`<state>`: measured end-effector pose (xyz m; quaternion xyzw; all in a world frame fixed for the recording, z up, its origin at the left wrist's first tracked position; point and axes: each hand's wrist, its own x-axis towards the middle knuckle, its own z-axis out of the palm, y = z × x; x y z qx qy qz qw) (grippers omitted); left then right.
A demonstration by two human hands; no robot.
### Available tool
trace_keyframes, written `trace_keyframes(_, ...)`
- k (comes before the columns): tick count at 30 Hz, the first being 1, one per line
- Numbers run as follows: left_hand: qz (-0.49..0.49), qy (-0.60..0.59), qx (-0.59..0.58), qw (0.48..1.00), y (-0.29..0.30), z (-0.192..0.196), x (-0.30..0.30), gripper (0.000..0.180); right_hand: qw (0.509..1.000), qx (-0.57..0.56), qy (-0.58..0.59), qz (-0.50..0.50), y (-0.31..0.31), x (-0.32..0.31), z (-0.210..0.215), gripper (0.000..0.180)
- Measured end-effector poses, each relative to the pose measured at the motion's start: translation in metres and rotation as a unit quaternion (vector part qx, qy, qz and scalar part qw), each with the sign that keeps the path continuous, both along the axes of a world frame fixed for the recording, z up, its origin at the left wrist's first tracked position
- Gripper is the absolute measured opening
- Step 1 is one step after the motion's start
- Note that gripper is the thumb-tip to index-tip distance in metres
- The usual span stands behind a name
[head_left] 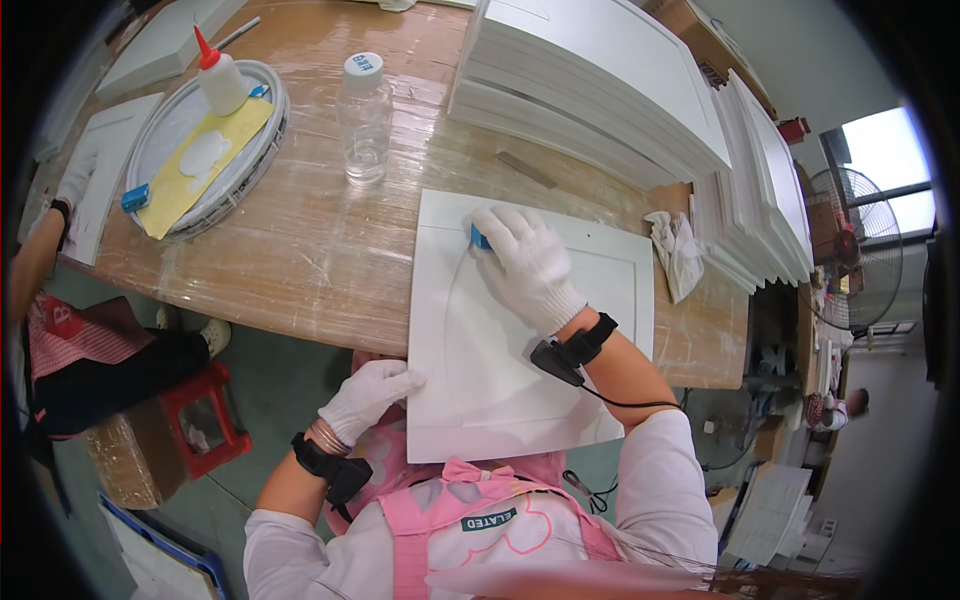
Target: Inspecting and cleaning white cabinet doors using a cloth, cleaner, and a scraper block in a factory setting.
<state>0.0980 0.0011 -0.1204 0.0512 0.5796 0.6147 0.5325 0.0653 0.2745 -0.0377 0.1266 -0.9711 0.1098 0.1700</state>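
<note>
A white framed door panel (530, 390) lies before me, partly on the table and jutting over its front edge toward my lap. My right hand (530, 265), in a white knit glove, presses a small blue block (480, 237) to the panel's upper left part; the fingers hide most of the block. At the panel's left edge, my gloved left hand (370, 398) is closed, its thumb reaching onto the edge and its other fingers partly hidden. A faint curved line shows on the panel's surface below the blue block.
Stacked white panels (590, 90) stand at the back right, with more leaning panels (755, 190) beyond. A clear bottle (365, 125), a metal strip (527, 170), a rag (677, 255) and a bucket lid (270, 150) with a glue bottle (222, 88) surround the panel. A co-worker's gloved hand (77, 180) is at left.
</note>
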Motion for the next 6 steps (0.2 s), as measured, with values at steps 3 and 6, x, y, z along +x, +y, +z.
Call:
trace_keyframes(3,0.009,-0.013,0.003,1.0,0.0004,0.0023,-0.0004,0.032,1.0,0.012,-0.003,-0.002,-0.0018,0.0042,-0.0027,0.037)
trace_keyframes(6,-0.011,-0.016,-0.004,1.0,-0.0006,0.0041,-0.0035,0.032,1.0,0.012,0.004,-0.007,-0.0007,0.0016,-0.0039,0.037)
